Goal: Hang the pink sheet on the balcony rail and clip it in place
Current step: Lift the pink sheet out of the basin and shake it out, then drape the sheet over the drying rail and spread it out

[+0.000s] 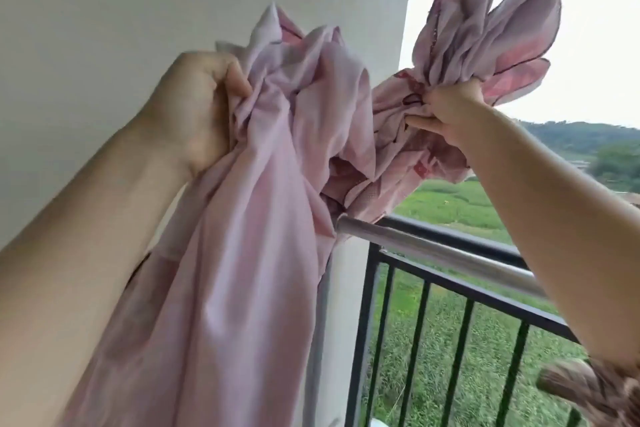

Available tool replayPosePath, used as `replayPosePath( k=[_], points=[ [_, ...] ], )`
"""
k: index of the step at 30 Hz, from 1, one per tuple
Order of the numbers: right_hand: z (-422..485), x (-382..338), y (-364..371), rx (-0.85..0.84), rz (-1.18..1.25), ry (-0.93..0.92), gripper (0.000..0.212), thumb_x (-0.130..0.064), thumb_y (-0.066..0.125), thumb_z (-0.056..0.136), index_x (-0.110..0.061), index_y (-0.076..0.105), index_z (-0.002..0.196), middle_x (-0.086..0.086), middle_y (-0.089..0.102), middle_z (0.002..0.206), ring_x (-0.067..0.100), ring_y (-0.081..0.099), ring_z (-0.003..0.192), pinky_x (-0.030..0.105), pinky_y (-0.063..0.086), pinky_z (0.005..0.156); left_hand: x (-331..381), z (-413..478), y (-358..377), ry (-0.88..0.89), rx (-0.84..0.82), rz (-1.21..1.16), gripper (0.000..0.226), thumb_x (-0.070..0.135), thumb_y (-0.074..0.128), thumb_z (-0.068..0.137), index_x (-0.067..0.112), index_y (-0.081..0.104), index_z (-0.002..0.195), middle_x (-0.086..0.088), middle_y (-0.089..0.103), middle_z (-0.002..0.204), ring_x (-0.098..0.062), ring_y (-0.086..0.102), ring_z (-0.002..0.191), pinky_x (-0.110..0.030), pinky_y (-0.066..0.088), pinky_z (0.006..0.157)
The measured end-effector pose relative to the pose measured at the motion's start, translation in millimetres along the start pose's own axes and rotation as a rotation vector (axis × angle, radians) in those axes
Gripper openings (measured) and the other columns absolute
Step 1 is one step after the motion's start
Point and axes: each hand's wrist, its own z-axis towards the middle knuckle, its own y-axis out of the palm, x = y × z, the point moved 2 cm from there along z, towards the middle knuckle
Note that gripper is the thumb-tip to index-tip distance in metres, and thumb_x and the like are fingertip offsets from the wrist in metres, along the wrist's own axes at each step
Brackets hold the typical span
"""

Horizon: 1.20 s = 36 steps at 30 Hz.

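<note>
Pink cotton-like fabric, plain on one face and printed on the other: we log the pink sheet (263, 253) as bunched, raised high, and carried by both hands.

Left hand (204, 107): fingers curled tight round a thick gather of the plain side, close to the white wall (104, 10). A long fall of cloth hangs from it on the near side.

Right hand (446, 111): clenched on a second gather, printed side, with loose folds fanning upward above the fist. It is farther out than the left, towards the open air over the field (450, 204).

Silver rail (433, 253): sits below both hands. Its long axis runs from the far-left end by the wall column towards the near right, above the black railing (485, 296). The sheet appears to cross only that far-left end; the rest of the bar is bare.

We judge hanging as begun, not finished. The coming move turns on this: the cloth is piled at one end of the bar, and the free length lies to the right. The right hand is the nearer one to that bare length, so it should lower and draw its bunch rightward along the axis.

Risk: the outer gather slipping over the balcony. We see no clips.
</note>
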Motion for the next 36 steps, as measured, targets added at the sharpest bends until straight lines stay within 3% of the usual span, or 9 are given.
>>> replayPosePath(
  k=[3,5,8,14,18,21,24,29,36],
  points=[
    [-7.9,-22.7,-58.6,0.117,-0.262,-0.082,0.033,-0.026,0.045,0.099,-0.012,0.053,0.127,0.008,0.056,0.128,0.026,0.058,0.110,0.027,0.050,0.078,26.9,39.0,84.3,0.118,-0.171,0.019,0.039,-0.010,0.031,0.071,0.000,0.050,0.103,-0.013,0.054,0.096,-0.027,0.055,0.091,-0.031,0.048,0.093],
    [-8.5,-36.6,-97.7,0.200,-0.705,-0.160,0.028,-0.034,0.046,0.098,-0.010,0.057,0.106,0.003,0.058,0.110,0.026,0.054,0.105,0.029,0.040,0.075,37.1,63.3,137.7,0.226,-0.182,0.079,0.032,-0.015,0.037,0.078,-0.010,0.053,0.106,-0.021,0.064,0.096,-0.035,0.066,0.092,-0.038,0.055,0.088],
    [4.7,-59.2,-170.2,0.137,-0.146,-0.025,0.015,-0.009,0.051,0.093,-0.018,0.042,0.085,-0.001,0.047,0.080,0.016,0.056,0.078,0.021,0.048,0.054,34.2,90.4,209.2,0.303,-0.283,0.127,0.046,-0.011,0.055,0.078,-0.009,0.047,0.123,-0.032,0.056,0.120,-0.044,0.057,0.113,-0.053,0.045,0.101],
    [-26.8,-57.5,-287.4,0.190,-0.074,0.077,0.024,-0.020,0.034,0.097,-0.017,0.040,0.074,0.005,0.049,0.091,0.017,0.048,0.066,0.029,0.042,0.056,-32.4,118.0,332.6,0.204,-0.465,0.264,0.077,0.005,0.065,0.082,0.019,0.027,0.147,-0.006,0.050,0.130,-0.021,0.054,0.120,-0.035,0.048,0.101],
    [-56.9,-15.3,-352.0,-0.005,-0.534,0.254,0.015,-0.009,0.042,0.095,-0.006,0.057,0.094,0.014,0.059,0.104,0.028,0.059,0.086,0.041,0.053,0.072,-133.0,110.0,365.5,-0.077,-0.497,0.765,0.082,0.025,0.062,0.089,0.022,0.009,0.151,0.000,0.030,0.147,-0.022,0.037,0.133,-0.035,0.034,0.111],
    [-86.5,12.6,-373.0,-0.107,-0.780,0.421,0.028,-0.015,0.041,0.100,-0.004,0.052,0.123,0.019,0.058,0.123,0.032,0.060,0.097,0.052,0.054,0.082,-186.6,85.1,363.7,-0.437,-0.709,1.056,0.054,0.034,0.058,0.092,0.018,0.041,0.141,-0.005,0.047,0.140,-0.023,0.046,0.129,-0.037,0.038,0.107],
    [-113.0,24.6,-361.2,-0.274,-0.877,0.462,0.035,-0.019,0.045,0.100,-0.006,0.051,0.131,0.016,0.059,0.128,0.029,0.063,0.100,0.051,0.055,0.085,-197.3,67.3,352.2,-0.562,-0.788,1.149,0.047,0.037,0.052,0.095,0.023,0.046,0.139,0.002,0.060,0.130,-0.021,0.054,0.120,-0.038,0.047,0.092],
    [-154.4,21.7,-319.4,-0.323,-1.004,0.246,0.029,-0.025,0.056,0.094,-0.007,0.066,0.115,0.004,0.070,0.111,0.018,0.068,0.094,0.039,0.056,0.086,-180.5,50.9,335.3,-0.205,-0.491,1.054,0.033,0.020,0.055,0.091,0.017,0.063,0.123,-0.002,0.065,0.122,-0.016,0.062,0.107,-0.030,0.048,0.094],
    [-214.4,20.4,-284.8,0.004,-0.995,-0.271,0.017,-0.018,0.063,0.088,-0.010,0.073,0.099,0.003,0.073,0.099,0.016,0.065,0.091,0.024,0.048,0.079,-169.1,-34.3,264.8,0.331,0.233,1.009,0.027,0.020,0.053,0.087,0.020,0.066,0.110,0.002,0.065,0.119,-0.018,0.055,0.116,-0.017,0.024,0.094]
  ],
)
